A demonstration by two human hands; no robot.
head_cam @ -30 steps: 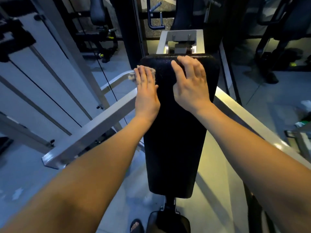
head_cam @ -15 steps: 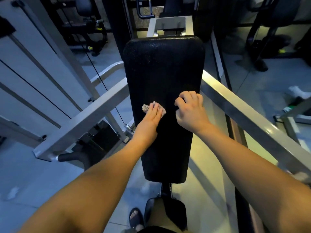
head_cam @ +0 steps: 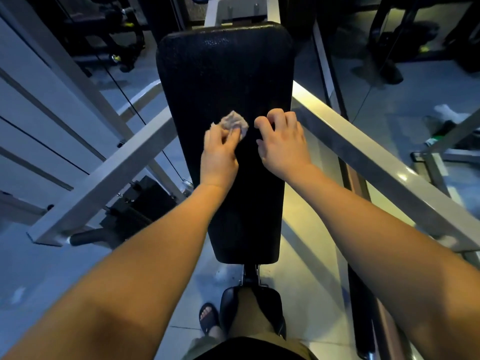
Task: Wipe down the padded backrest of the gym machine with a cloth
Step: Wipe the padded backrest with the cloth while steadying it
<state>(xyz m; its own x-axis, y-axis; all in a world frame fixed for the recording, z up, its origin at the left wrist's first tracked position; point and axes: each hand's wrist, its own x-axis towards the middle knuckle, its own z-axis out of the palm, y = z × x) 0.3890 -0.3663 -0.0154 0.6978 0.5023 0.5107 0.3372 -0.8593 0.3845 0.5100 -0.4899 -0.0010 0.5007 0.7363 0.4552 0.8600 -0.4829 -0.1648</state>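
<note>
Backrest point(head_cam: 223, 74), frame centre: my left hand point(head_cam: 219, 154) pinches the crumpled cloth point(head_cam: 233, 123) against the pad; my right hand point(head_cam: 283, 144) (fingers curled, empty) rests beside it.

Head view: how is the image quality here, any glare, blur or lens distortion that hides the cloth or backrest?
Head view: dim, bluish light; black backrest shows faint sheen near its top; yellowish glare on the right frame rail; wide-angle bowing stretches the forearms; cloth at the left hand stays readable; background machines are murky.
</note>
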